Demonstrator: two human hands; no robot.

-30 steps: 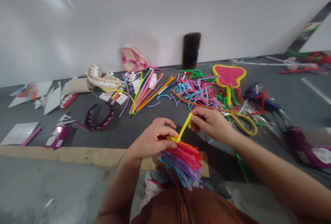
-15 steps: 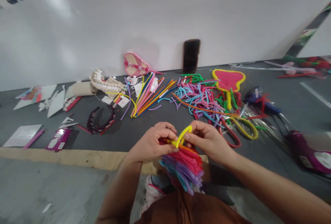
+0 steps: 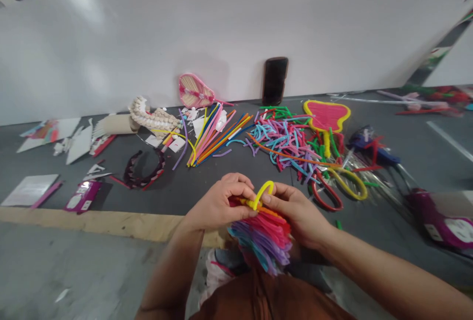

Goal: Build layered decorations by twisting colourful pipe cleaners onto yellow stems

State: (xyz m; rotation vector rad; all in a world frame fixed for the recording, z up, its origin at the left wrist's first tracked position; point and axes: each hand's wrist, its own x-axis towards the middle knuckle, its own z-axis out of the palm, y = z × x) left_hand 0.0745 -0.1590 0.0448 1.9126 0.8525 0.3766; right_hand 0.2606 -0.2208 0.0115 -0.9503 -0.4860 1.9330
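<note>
Two grips are in use: the left hand (image 3: 223, 203) pinches one multicoloured bundle (image 3: 262, 242) by its top, at the near edge of the worktop (image 3: 173, 197); the right hand (image 3: 301, 210) grips one looped yellow strip (image 3: 263, 192). The bundle is probably light, soft and easily crushed; hold its gathered end. The strip likely bends readily. Beyond: one phone (image 3: 275, 80), one leaf-shaped piece (image 3: 195, 91), one yellow-edged panel (image 3: 327, 115).

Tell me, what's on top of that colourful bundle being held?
A bent yellow pipe cleaner arches over the upper end of the bundle. The left hand covers part of that end; the right hand hides one end of the yellow loop.
</note>
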